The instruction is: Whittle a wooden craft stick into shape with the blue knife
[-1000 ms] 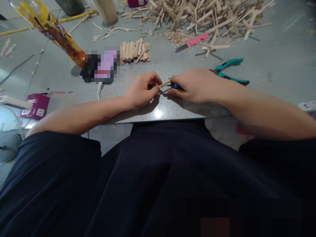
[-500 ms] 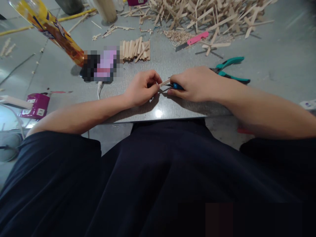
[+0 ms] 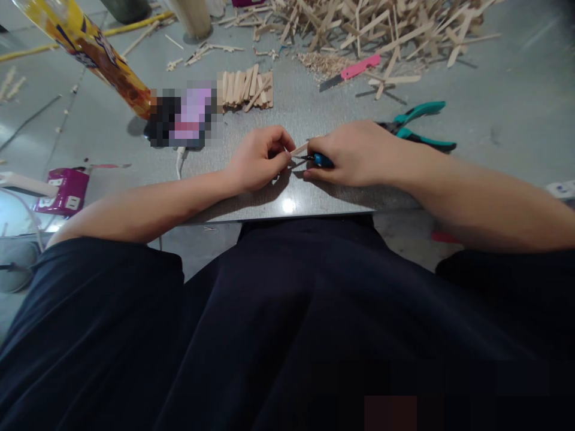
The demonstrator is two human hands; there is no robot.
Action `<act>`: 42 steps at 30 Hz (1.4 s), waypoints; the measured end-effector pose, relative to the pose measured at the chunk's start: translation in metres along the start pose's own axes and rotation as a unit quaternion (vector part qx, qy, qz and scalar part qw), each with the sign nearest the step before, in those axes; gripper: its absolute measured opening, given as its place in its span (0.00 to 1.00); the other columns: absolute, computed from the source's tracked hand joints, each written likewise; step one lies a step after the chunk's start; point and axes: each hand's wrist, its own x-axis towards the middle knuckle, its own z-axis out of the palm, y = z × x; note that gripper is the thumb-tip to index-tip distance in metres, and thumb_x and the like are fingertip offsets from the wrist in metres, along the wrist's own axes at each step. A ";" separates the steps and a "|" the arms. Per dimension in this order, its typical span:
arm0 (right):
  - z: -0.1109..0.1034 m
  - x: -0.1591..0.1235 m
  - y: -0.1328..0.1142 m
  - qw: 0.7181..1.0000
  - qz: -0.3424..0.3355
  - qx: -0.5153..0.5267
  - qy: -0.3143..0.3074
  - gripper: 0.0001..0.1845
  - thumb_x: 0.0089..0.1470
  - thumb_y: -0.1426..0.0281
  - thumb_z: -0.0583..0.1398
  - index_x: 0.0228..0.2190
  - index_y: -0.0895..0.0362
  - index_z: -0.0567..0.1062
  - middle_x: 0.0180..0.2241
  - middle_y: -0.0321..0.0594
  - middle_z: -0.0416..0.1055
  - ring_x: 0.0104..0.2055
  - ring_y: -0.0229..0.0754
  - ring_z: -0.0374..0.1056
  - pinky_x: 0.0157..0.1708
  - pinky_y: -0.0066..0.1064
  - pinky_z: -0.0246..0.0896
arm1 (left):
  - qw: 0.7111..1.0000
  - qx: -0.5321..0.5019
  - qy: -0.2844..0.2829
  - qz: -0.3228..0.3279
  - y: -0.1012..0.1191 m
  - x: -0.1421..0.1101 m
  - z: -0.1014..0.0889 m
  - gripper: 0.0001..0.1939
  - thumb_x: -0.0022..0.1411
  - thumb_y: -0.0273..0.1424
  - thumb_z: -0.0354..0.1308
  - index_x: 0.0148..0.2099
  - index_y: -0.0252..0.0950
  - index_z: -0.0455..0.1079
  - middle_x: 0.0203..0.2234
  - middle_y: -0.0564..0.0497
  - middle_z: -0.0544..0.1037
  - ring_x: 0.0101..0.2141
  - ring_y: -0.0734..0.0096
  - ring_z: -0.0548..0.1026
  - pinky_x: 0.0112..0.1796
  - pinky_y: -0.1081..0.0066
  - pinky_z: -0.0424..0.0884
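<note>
My left hand (image 3: pixel 261 157) is closed in a pinch on one end of a thin wooden craft stick (image 3: pixel 300 149), held low over the table's front part. Facing it, my right hand (image 3: pixel 344 152) is wrapped round a small tool with a blue handle (image 3: pixel 323 160) and a thin dark tip; its exact kind is hard to make out. The tip points left, lying close below the stick near my left fingertips. The stick's right end reaches my right fingers, which hide part of it. Behind my right wrist lie teal-handled pliers (image 3: pixel 422 111), spread apart.
Wooden sticks (image 3: pixel 247 88) lie in a row beyond my left hand, beside a blurred phone (image 3: pixel 193 114) with a white cable. A yellow bottle (image 3: pixel 103 57) stands behind it. A pink-handled saw (image 3: pixel 360 66), sawdust (image 3: pixel 321 63) and a large stick pile (image 3: pixel 359 24) are further back.
Both hands keep their grips and nearly the same place. The blue-handled tool has shifted slightly, with more of its dark tip showing now.
</note>
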 end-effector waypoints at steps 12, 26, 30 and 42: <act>-0.001 -0.001 -0.001 1.000 0.000 0.004 0.001 0.34 0.83 0.40 0.57 0.68 0.50 0.85 0.48 0.58 0.90 0.48 0.66 0.84 0.42 0.47 0.60 | 1.000 -0.006 0.000 0.002 0.000 0.000 -0.001 0.07 0.65 0.34 0.69 0.43 0.47 0.73 0.25 0.56 0.81 0.26 0.65 0.78 0.29 0.62 0.68; -0.002 -0.002 -0.002 1.000 -0.007 -0.011 -0.007 0.33 0.83 0.42 0.59 0.71 0.49 0.84 0.49 0.57 0.91 0.49 0.66 0.85 0.44 0.47 0.62 | 1.000 0.007 -0.018 0.007 -0.003 -0.001 -0.003 0.06 0.68 0.33 0.69 0.45 0.46 0.76 0.26 0.55 0.82 0.25 0.62 0.77 0.32 0.59 0.68; 0.000 -0.002 -0.001 1.000 -0.015 -0.014 -0.002 0.32 0.83 0.43 0.60 0.70 0.50 0.84 0.49 0.57 0.90 0.50 0.66 0.84 0.44 0.47 0.62 | 0.999 0.016 -0.026 0.025 -0.003 -0.001 -0.001 0.07 0.67 0.29 0.68 0.46 0.45 0.76 0.27 0.54 0.83 0.25 0.63 0.78 0.31 0.61 0.66; -0.001 -0.002 -0.001 1.000 -0.010 -0.014 -0.011 0.31 0.82 0.41 0.59 0.66 0.48 0.84 0.48 0.55 0.89 0.49 0.65 0.83 0.44 0.48 0.61 | 0.998 0.050 -0.031 0.030 0.003 -0.002 -0.002 0.06 0.73 0.30 0.69 0.48 0.44 0.76 0.28 0.54 0.85 0.28 0.64 0.80 0.33 0.63 0.69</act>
